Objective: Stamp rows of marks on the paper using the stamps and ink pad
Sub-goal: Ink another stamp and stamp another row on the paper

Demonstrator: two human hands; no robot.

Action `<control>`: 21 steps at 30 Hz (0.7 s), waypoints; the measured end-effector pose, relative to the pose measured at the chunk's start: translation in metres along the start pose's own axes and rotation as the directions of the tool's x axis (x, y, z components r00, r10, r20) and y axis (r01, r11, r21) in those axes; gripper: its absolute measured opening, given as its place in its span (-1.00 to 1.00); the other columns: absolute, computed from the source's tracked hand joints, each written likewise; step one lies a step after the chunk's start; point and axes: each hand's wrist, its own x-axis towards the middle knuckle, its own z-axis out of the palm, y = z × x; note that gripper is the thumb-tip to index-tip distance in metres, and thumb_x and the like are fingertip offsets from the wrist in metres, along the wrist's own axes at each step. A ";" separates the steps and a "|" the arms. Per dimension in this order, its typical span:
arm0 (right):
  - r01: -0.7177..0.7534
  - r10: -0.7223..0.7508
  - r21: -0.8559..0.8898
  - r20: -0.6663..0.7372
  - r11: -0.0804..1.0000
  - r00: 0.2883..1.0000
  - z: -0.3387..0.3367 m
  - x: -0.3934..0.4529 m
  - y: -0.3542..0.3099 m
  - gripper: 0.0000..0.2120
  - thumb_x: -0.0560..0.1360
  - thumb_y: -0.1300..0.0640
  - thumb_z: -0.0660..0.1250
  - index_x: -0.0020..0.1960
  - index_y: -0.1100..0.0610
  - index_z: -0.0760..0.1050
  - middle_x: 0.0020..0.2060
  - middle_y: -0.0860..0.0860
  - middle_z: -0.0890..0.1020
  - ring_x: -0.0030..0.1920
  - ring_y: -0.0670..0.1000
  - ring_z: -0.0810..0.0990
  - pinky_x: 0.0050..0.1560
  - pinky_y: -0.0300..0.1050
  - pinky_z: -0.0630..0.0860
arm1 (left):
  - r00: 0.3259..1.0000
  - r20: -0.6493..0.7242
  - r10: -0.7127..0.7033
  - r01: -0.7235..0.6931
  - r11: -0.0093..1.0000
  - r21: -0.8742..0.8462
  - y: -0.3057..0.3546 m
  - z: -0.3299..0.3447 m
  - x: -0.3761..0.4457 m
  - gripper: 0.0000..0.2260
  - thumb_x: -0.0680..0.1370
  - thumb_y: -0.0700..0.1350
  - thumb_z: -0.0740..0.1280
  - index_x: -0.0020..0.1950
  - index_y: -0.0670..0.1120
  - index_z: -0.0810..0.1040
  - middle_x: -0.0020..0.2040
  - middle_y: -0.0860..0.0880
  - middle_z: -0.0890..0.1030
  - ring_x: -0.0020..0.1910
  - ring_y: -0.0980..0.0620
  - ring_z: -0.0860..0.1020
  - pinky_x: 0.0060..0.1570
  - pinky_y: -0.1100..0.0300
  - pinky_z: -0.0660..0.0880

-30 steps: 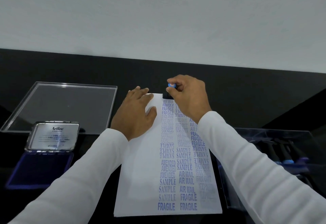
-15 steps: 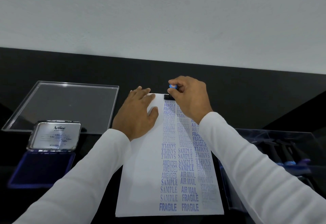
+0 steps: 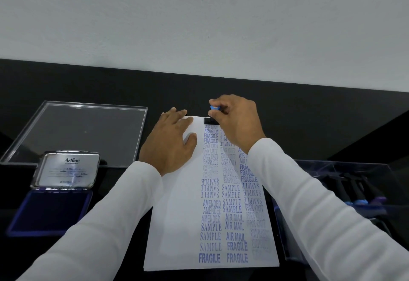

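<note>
Paper (image 3: 177, 225) is lying on the black table (image 3: 309, 114), its far edge close to the wall. Right hand (image 3: 236, 121) is gripping the stamp (image 3: 211, 120) by its blue knob, the base sitting at that far edge. Left hand (image 3: 170, 143) is resting flat, fingers straight, on the blank left strip. Open ink pad (image 3: 48, 212), lid reading "Artline", is lying left, in front of a clear tray (image 3: 141, 130). Clear box (image 3: 354, 192) of stamps is crowding the right. Marks are reading FRAGILE, SAMPLE, AIR MAIL, AMENDED, FAX OUT, EXPRESS.
</note>
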 end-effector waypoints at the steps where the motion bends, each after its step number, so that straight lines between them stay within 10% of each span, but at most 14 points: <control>1: -0.002 0.002 0.001 0.005 1.000 1.000 0.000 0.000 0.000 -0.76 0.53 0.06 0.42 0.19 0.05 0.63 0.11 -0.04 0.66 -0.05 -0.15 0.54 0.05 -0.37 0.39 | 1.000 0.002 0.001 -0.001 1.000 0.002 0.000 0.000 0.000 -0.52 0.64 0.15 0.23 0.54 0.03 0.36 0.59 0.06 0.26 0.61 -0.03 0.11 0.53 0.01 0.07; 21: -0.012 0.012 -0.002 0.063 1.000 0.998 -0.004 0.006 -0.001 -0.80 0.52 0.05 0.44 0.12 0.04 0.65 0.05 -0.05 0.68 -0.03 -0.07 0.63 0.14 -0.20 0.55 | 1.000 0.004 -0.002 0.002 1.000 -0.017 0.002 -0.002 -0.001 -0.52 0.64 0.14 0.23 0.53 0.02 0.37 0.58 0.04 0.27 0.60 -0.03 0.12 0.53 0.00 0.09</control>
